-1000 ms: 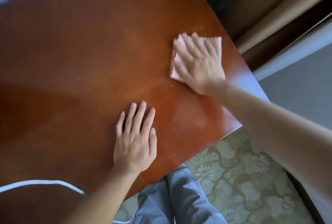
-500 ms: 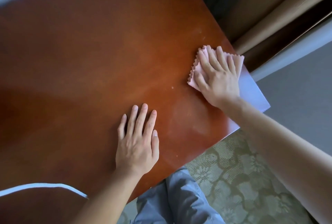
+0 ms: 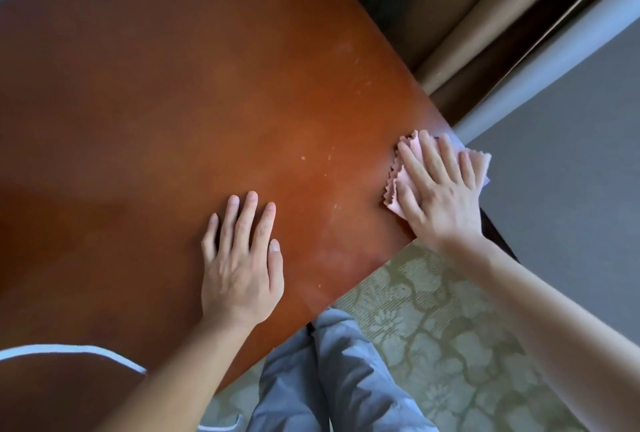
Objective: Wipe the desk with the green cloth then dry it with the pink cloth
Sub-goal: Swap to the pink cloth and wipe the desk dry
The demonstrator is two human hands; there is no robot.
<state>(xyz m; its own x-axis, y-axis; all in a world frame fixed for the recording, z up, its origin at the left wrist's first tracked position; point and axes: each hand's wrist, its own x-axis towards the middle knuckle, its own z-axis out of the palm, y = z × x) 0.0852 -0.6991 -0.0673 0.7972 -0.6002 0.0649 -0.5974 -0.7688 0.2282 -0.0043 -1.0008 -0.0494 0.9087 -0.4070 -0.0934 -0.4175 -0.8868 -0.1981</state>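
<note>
The right hand [image 3: 438, 196] lies flat, palm down, on the pink cloth [image 3: 401, 182], fingers spread and pressing it against the worktop [image 3: 173, 102]. It does not pinch or grip the cloth; the open palm simply covers most of it. The cloth shows as a zigzag-cut edge to the left of the fingers and as a flap past the fingertips, at the right-hand corner of the worktop. That far flap hangs out over the corner's edge, above the grey floor [image 3: 571, 154].

The left hand [image 3: 240, 258] rests well apart from the cloth, nearer the person, also flat and palm down on bare wood, fingers straight and close together, holding nothing. Its forearm reaches back over the near edge of the worktop.

Between the two hands the reddish-brown wood carries a few small pale specks and a faint dull sheen. Farther from the cloth, toward the left of the worktop, the surface darkens into shadow.

Below the near edge of the worktop, a grey-blue trouser leg [image 3: 329, 379] shows over a patterned green carpet [image 3: 450, 345]. Beyond the cloth's corner, tan curtain folds [image 3: 450, 15] hang beside a dark strip.
</note>
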